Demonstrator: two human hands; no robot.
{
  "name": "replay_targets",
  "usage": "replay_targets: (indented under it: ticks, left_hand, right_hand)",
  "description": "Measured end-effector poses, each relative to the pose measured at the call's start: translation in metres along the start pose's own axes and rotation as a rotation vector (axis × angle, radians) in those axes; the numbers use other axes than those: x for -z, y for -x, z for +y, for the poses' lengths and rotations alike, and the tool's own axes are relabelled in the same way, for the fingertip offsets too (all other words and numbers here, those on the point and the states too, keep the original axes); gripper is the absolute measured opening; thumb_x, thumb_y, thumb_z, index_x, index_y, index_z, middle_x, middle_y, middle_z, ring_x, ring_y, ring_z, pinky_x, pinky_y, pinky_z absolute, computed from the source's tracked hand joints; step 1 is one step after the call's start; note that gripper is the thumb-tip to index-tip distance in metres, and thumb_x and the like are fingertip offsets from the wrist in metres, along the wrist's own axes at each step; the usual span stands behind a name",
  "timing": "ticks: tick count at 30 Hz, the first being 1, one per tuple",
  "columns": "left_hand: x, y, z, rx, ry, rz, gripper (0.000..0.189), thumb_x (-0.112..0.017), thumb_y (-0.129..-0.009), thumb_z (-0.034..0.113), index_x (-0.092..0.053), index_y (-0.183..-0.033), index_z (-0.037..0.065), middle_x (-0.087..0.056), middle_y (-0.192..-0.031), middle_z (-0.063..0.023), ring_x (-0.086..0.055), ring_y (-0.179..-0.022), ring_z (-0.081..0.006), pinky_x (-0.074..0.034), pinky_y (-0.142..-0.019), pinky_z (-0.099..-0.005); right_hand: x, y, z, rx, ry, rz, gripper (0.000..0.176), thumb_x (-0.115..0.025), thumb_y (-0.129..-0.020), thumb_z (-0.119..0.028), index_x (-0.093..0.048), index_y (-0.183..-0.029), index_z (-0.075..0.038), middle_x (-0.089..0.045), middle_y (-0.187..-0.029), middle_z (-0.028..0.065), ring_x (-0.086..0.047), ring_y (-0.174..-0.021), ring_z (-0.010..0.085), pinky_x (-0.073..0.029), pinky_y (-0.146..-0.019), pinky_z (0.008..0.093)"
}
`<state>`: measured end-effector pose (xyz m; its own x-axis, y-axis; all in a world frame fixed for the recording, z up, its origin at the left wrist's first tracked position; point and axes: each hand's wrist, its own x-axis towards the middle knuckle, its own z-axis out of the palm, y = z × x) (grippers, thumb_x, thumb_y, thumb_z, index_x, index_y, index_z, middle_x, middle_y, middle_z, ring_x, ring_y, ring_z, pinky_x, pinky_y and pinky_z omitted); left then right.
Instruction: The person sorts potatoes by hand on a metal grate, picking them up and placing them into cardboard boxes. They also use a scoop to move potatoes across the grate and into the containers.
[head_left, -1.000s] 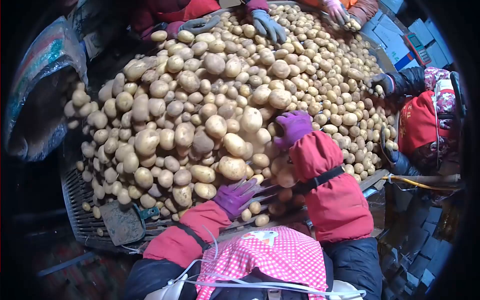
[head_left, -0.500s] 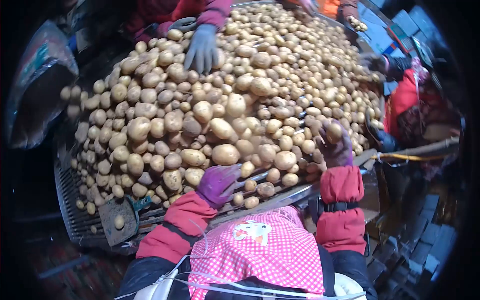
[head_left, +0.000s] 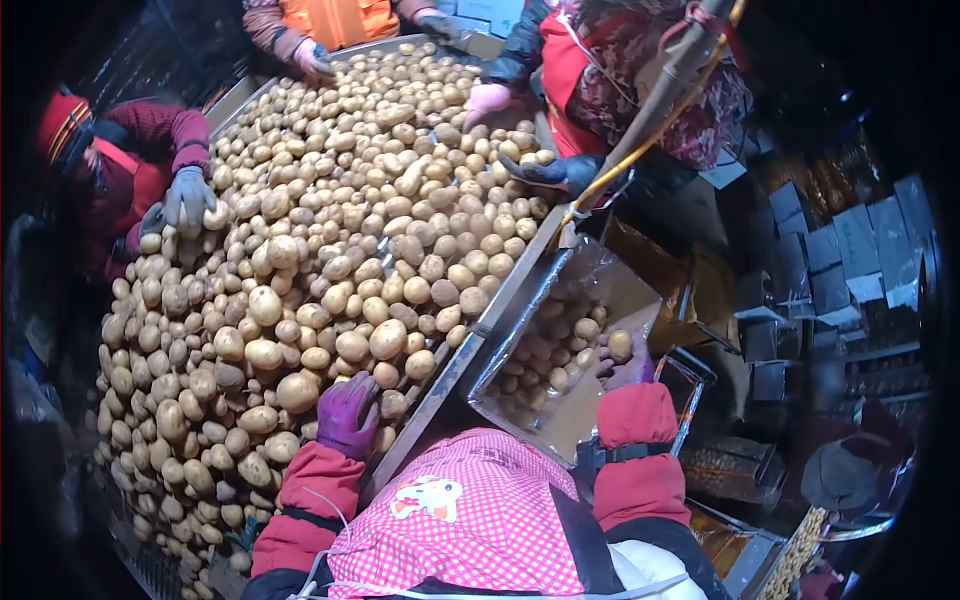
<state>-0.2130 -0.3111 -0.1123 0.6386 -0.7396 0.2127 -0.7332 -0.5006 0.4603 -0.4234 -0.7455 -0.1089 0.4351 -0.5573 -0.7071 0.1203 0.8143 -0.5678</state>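
Observation:
My right hand (head_left: 628,372), in a dark purple glove, holds a potato (head_left: 620,346) in its fingers. It is over a box lined with clear plastic (head_left: 570,415), in which several potatoes (head_left: 545,350) lie. My left hand (head_left: 347,415), in a purple glove, rests at the near edge of a large potato heap (head_left: 300,250). Its fingers are slightly bent and apart, with loose potatoes beside them; no potato shows in its grasp. The heap lies on a sorting table with a metal rim (head_left: 440,375).
A co-worker's grey-gloved hand (head_left: 188,196) touches potatoes at the left. Other workers' hands, one in a pink glove (head_left: 487,102), are at the far side. A pole with a yellow cable (head_left: 650,135) slants beyond the box. Stacked cartons (head_left: 855,250) stand at the right.
My view has turned to the right, bringing the plastic-lined box into sight. My right hand has moved with its potato from above the heap to over the box. My left hand stays by the heap's edge.

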Motion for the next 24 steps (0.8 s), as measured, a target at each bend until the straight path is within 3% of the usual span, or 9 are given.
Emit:
replay_targets:
  ticks: [2,5,8,9,12,15,18,22,24]
  left_hand:
    - [-0.003,-0.003,0.004,-0.012,-0.015,-0.007,0.044,-0.070,-0.077,0.015,-0.062,-0.120,0.008,-0.064,-0.121,-0.0156,-0.061,-0.105,-0.0349,-0.047,-0.092,-0.0472]
    - [0.000,-0.006,0.010,-0.030,-0.050,-0.003,0.043,-0.070,-0.077,0.015,-0.063,-0.119,0.008,-0.064,-0.120,-0.0156,-0.061,-0.103,-0.0350,-0.047,-0.090,-0.0474]
    - [-0.001,-0.007,0.010,-0.041,-0.052,0.004,0.042,-0.070,-0.077,0.014,-0.063,-0.118,0.008,-0.065,-0.118,-0.0155,-0.062,-0.101,-0.0355,-0.047,-0.088,-0.0475]
    - [-0.002,-0.007,0.008,-0.046,-0.050,0.007,0.042,-0.070,-0.076,0.014,-0.063,-0.117,0.008,-0.065,-0.118,-0.0154,-0.062,-0.100,-0.0357,-0.047,-0.087,-0.0475]
    - [-0.003,-0.005,0.005,-0.045,-0.049,0.028,0.041,-0.067,-0.076,0.013,-0.063,-0.117,0.009,-0.065,-0.116,-0.0152,-0.062,-0.100,-0.0355,-0.047,-0.087,-0.0478]
    - [0.024,0.005,0.014,0.001,-0.096,-0.020,0.047,-0.069,-0.079,0.015,-0.061,-0.124,0.011,-0.063,-0.124,-0.0121,-0.059,-0.110,-0.0338,-0.045,-0.096,-0.0451]
    - [0.047,0.028,0.000,0.068,-0.031,0.198,0.050,-0.071,-0.075,0.010,-0.061,-0.123,0.008,-0.064,-0.121,-0.0146,-0.060,-0.107,-0.0360,-0.047,-0.093,-0.0463]
    - [0.071,0.066,-0.017,0.249,-0.260,0.410,0.052,-0.069,-0.075,0.008,-0.060,-0.126,0.006,-0.063,-0.125,-0.0160,-0.059,-0.113,-0.0367,-0.045,-0.097,-0.0467]
    - [0.082,0.076,-0.020,0.331,-0.249,0.342,0.058,-0.069,-0.074,0.009,-0.057,-0.131,0.008,-0.057,-0.134,-0.0166,-0.056,-0.119,-0.0362,-0.043,-0.102,-0.0468]
  right_hand:
    - [0.027,-0.012,-0.013,0.133,0.032,0.090,0.042,-0.060,-0.091,-0.051,-0.061,-0.108,-0.012,-0.063,-0.093,0.0059,-0.056,-0.071,0.0137,-0.044,-0.050,0.0227]
    - [0.093,-0.048,-0.052,0.009,-0.137,-0.125,0.048,-0.062,-0.089,-0.053,-0.059,-0.112,-0.011,-0.063,-0.104,0.0097,-0.062,-0.084,0.0178,-0.053,-0.058,0.0263]
    - [0.094,-0.079,-0.114,0.649,-0.580,0.073,0.055,-0.065,-0.087,-0.052,-0.056,-0.122,-0.011,-0.058,-0.126,0.0163,-0.062,-0.111,0.0301,-0.060,-0.082,0.0386]
    - [0.101,-0.087,-0.134,0.720,-0.559,0.051,0.053,-0.064,-0.088,-0.050,-0.056,-0.122,-0.010,-0.060,-0.125,0.0148,-0.063,-0.110,0.0311,-0.060,-0.084,0.0391]
    - [0.084,-0.104,-0.161,0.474,-0.328,0.064,0.048,-0.057,-0.094,-0.048,-0.059,-0.120,-0.008,-0.063,-0.125,0.0141,-0.065,-0.107,0.0283,-0.059,-0.083,0.0368]
    - [-0.018,-0.077,-0.080,0.380,0.109,-0.314,0.036,-0.051,-0.100,-0.038,-0.060,-0.116,-0.007,-0.065,-0.115,0.0111,-0.066,-0.096,0.0211,-0.058,-0.074,0.0334]
    - [-0.100,-0.081,0.033,0.174,0.609,-0.516,0.036,-0.056,-0.098,-0.029,-0.057,-0.123,-0.004,-0.066,-0.102,0.0131,-0.064,-0.079,0.0174,-0.051,-0.056,0.0247]
    - [-0.212,0.007,0.149,1.316,1.457,-1.028,0.056,-0.073,-0.078,-0.022,-0.055,-0.131,-0.019,-0.064,-0.107,0.0098,-0.065,-0.094,0.0300,-0.052,-0.083,0.0384]
    - [-0.255,0.042,0.164,0.987,2.181,-1.122,0.070,-0.078,-0.067,-0.024,-0.054,-0.133,-0.023,-0.059,-0.119,0.0118,-0.061,-0.107,0.0344,-0.050,-0.090,0.0438]
